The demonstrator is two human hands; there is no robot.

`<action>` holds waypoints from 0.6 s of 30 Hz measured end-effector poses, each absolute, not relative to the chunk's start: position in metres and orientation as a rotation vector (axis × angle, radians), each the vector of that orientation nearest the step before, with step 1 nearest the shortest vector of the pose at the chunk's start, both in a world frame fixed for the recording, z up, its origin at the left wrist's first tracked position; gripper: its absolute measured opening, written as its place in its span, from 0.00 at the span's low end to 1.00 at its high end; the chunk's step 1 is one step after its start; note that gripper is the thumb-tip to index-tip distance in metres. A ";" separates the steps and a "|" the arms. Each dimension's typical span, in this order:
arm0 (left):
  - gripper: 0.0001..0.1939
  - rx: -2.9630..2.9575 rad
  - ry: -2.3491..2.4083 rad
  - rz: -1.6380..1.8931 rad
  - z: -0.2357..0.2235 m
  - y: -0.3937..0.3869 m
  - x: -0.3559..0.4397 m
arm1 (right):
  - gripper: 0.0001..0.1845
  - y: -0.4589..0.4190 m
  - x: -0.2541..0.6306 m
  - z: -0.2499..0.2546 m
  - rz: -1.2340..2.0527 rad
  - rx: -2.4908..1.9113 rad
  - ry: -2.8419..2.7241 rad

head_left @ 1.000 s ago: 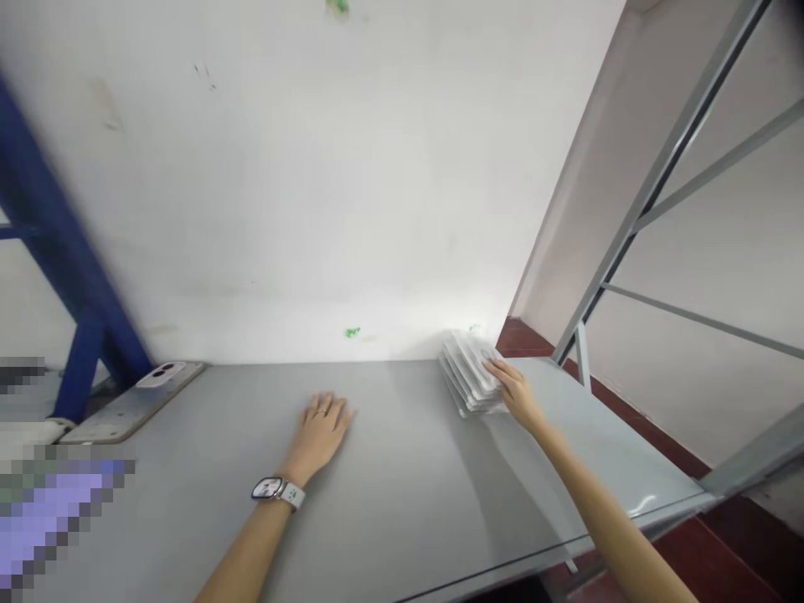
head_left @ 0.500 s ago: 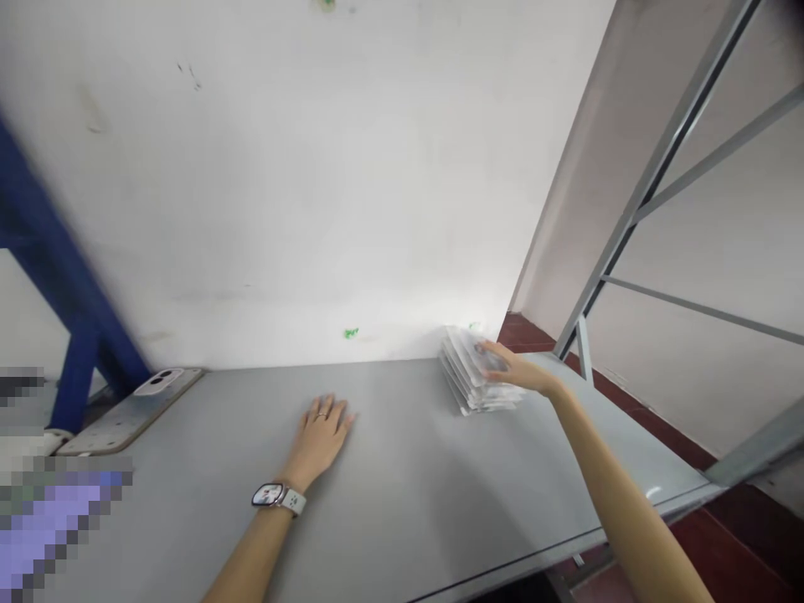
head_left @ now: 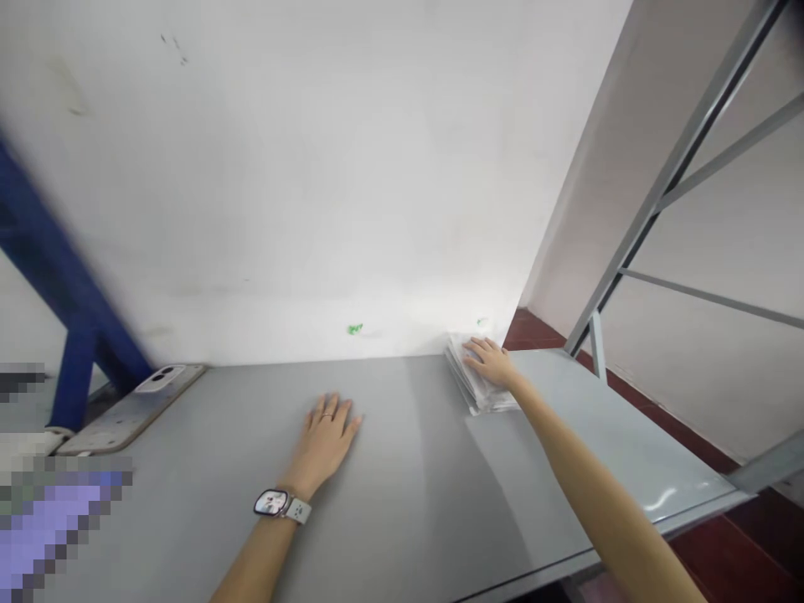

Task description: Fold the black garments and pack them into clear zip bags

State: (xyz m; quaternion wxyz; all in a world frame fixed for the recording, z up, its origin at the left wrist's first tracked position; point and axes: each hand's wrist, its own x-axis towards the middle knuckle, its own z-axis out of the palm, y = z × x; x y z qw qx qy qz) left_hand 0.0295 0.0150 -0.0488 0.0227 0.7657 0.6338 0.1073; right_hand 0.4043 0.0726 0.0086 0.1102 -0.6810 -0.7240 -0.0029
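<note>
A stack of thin whitish packets [head_left: 476,394], in what looks like clear plastic, lies at the back right of the grey shelf [head_left: 383,469], close to the white wall. My right hand [head_left: 490,362] rests flat on top of it with fingers spread, pressing on the stack rather than gripping it. My left hand [head_left: 327,440] lies palm down on the bare shelf surface, fingers apart, holding nothing. It wears a ring, and a smartwatch [head_left: 272,502] is on its wrist.
A phone [head_left: 129,410] in a case lies at the left, beside a blue metal post [head_left: 75,285]. Something pixelated and purple [head_left: 50,528] is at the lower left. Grey metal framing [head_left: 653,201] rises on the right. The white wall [head_left: 327,184] stands behind the shelf.
My right hand has come down flat onto the stack, which now looks lower and more compressed. My left hand has stayed in place. The view has shifted slightly.
</note>
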 end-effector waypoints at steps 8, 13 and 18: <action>0.29 2.387 1.957 0.258 -0.046 0.011 0.033 | 0.23 0.072 0.402 0.015 0.099 -1.985 -2.101; 0.28 2.432 1.908 0.293 -0.044 0.004 0.038 | 0.28 0.057 0.384 0.059 0.110 -1.944 -1.941; 0.26 2.575 1.858 0.372 -0.041 -0.002 0.042 | 0.23 -0.048 0.290 0.078 0.607 -1.080 -1.654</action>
